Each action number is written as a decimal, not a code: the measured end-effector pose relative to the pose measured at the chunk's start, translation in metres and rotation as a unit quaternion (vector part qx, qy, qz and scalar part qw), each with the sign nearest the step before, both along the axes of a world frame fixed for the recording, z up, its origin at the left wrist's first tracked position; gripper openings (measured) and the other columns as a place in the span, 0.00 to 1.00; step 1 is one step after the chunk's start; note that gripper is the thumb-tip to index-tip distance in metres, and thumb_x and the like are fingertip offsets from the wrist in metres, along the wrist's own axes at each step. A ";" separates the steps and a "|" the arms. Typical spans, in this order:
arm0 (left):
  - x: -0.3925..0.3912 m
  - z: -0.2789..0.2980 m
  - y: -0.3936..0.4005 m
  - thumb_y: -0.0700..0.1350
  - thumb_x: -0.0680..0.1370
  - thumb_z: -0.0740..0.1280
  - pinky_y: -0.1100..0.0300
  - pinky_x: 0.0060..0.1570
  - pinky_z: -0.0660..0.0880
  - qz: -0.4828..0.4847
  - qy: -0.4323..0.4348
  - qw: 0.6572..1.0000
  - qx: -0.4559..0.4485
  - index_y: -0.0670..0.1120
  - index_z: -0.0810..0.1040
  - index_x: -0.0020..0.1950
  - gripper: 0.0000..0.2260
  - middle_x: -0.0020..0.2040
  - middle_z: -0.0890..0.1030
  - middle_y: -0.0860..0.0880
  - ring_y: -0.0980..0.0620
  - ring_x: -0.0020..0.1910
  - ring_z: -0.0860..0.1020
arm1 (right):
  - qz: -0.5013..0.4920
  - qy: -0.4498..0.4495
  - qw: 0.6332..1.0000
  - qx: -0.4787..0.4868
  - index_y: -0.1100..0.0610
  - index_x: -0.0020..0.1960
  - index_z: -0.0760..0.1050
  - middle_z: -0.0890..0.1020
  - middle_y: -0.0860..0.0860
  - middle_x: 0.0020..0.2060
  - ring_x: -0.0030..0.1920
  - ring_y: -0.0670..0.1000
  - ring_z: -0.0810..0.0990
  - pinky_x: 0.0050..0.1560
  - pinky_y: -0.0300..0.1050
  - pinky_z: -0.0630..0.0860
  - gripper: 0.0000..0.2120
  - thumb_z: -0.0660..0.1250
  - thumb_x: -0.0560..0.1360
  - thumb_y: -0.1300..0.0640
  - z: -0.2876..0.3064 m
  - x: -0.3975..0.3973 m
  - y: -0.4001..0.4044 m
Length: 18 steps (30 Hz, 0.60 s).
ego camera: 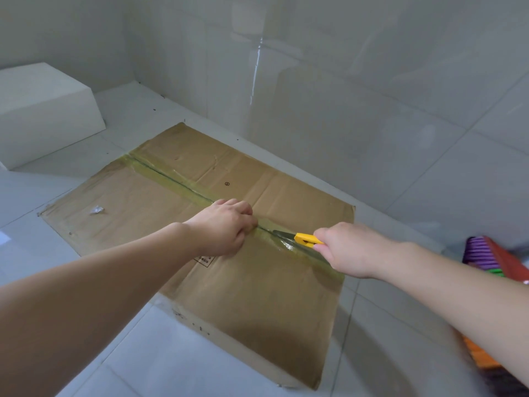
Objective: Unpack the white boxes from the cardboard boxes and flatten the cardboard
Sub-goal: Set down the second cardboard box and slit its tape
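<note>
A brown cardboard box (257, 296) lies on the tiled floor, its top flaps closed by a strip of yellowish tape (169, 179) along the middle seam. My right hand (349, 250) grips a yellow utility knife (306, 240) whose blade lies on the seam near the box's right end. My left hand (226, 224), fingers curled, presses down on the seam just left of the blade. A white box (45, 110) stands on the floor at the far left.
A glossy tiled wall (343, 96) runs right behind the box. Brooms with purple, red and orange bristles (492, 259) lean at the right edge. A small scrap of paper (96, 210) lies on the left flap.
</note>
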<state>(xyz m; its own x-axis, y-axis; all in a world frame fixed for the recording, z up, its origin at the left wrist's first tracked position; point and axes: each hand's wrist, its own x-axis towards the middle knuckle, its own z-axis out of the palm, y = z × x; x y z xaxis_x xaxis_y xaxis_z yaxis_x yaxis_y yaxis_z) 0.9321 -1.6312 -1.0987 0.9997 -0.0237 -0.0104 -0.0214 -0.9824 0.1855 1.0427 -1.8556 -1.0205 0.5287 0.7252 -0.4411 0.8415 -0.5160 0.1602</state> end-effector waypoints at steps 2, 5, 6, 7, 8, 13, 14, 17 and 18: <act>0.003 0.002 -0.006 0.44 0.77 0.57 0.56 0.62 0.65 0.001 0.003 1.000 -0.003 0.51 0.76 0.62 0.16 0.61 0.72 0.52 0.50 0.58 0.70 | -0.001 0.000 1.000 0.000 0.54 0.45 0.66 0.68 0.49 0.34 0.32 0.52 0.69 0.29 0.44 0.61 0.13 0.51 0.82 0.47 0.001 0.002 -0.009; 0.007 0.004 -0.009 0.45 0.78 0.57 0.56 0.63 0.64 0.006 0.016 1.000 0.002 0.52 0.75 0.63 0.16 0.61 0.72 0.53 0.51 0.60 0.70 | 0.007 -0.001 1.000 -0.013 0.53 0.46 0.66 0.67 0.48 0.34 0.35 0.54 0.70 0.29 0.44 0.61 0.12 0.51 0.82 0.48 0.003 0.004 -0.022; 0.008 0.004 -0.010 0.45 0.78 0.57 0.56 0.63 0.64 0.007 0.018 1.000 0.003 0.52 0.75 0.63 0.16 0.61 0.72 0.53 0.51 0.60 0.70 | 0.006 0.002 1.000 -0.014 0.53 0.46 0.66 0.67 0.48 0.34 0.36 0.55 0.70 0.30 0.44 0.62 0.12 0.51 0.82 0.48 0.003 0.005 -0.027; 0.009 0.005 -0.011 0.45 0.78 0.57 0.56 0.63 0.64 0.007 0.020 1.000 0.002 0.52 0.75 0.63 0.16 0.61 0.72 0.53 0.51 0.59 0.70 | 0.004 0.005 1.000 -0.013 0.53 0.46 0.65 0.67 0.48 0.34 0.36 0.55 0.70 0.30 0.45 0.63 0.12 0.51 0.82 0.48 0.004 0.006 -0.033; 0.010 0.005 -0.013 0.45 0.78 0.57 0.56 0.63 0.65 0.006 0.022 1.000 0.001 0.52 0.75 0.64 0.16 0.61 0.73 0.53 0.52 0.59 0.71 | 0.003 0.007 1.000 -0.011 0.53 0.46 0.65 0.66 0.48 0.33 0.36 0.55 0.70 0.30 0.45 0.63 0.11 0.51 0.82 0.48 0.004 0.007 -0.038; 0.016 0.008 -0.027 0.45 0.77 0.58 0.57 0.63 0.65 -0.007 0.036 0.999 0.009 0.53 0.74 0.64 0.17 0.61 0.72 0.54 0.51 0.59 0.71 | 0.003 0.002 1.000 -0.016 0.52 0.46 0.64 0.65 0.47 0.33 0.38 0.57 0.71 0.33 0.46 0.65 0.11 0.51 0.82 0.47 0.002 0.010 -0.059; 0.018 0.008 -0.031 0.45 0.76 0.58 0.58 0.62 0.65 -0.011 0.035 0.999 0.008 0.53 0.74 0.64 0.17 0.61 0.73 0.53 0.52 0.59 0.72 | -0.002 0.004 1.000 -0.016 0.52 0.46 0.64 0.65 0.48 0.33 0.38 0.58 0.71 0.35 0.47 0.67 0.11 0.51 0.82 0.47 0.002 0.011 -0.064; 0.025 0.008 -0.045 0.45 0.76 0.59 0.57 0.61 0.66 -0.030 0.030 0.999 0.002 0.53 0.75 0.63 0.16 0.60 0.73 0.53 0.51 0.57 0.73 | -0.014 0.004 1.000 -0.013 0.52 0.47 0.66 0.68 0.50 0.35 0.38 0.58 0.71 0.38 0.47 0.69 0.11 0.51 0.82 0.47 0.001 0.011 -0.076; 0.028 0.008 -0.051 0.44 0.76 0.59 0.58 0.61 0.66 -0.035 0.031 0.999 -0.001 0.53 0.75 0.63 0.16 0.61 0.73 0.53 0.51 0.58 0.73 | -0.018 0.003 1.000 -0.012 0.52 0.49 0.67 0.69 0.50 0.37 0.38 0.58 0.71 0.38 0.47 0.69 0.11 0.51 0.82 0.47 0.001 0.011 -0.080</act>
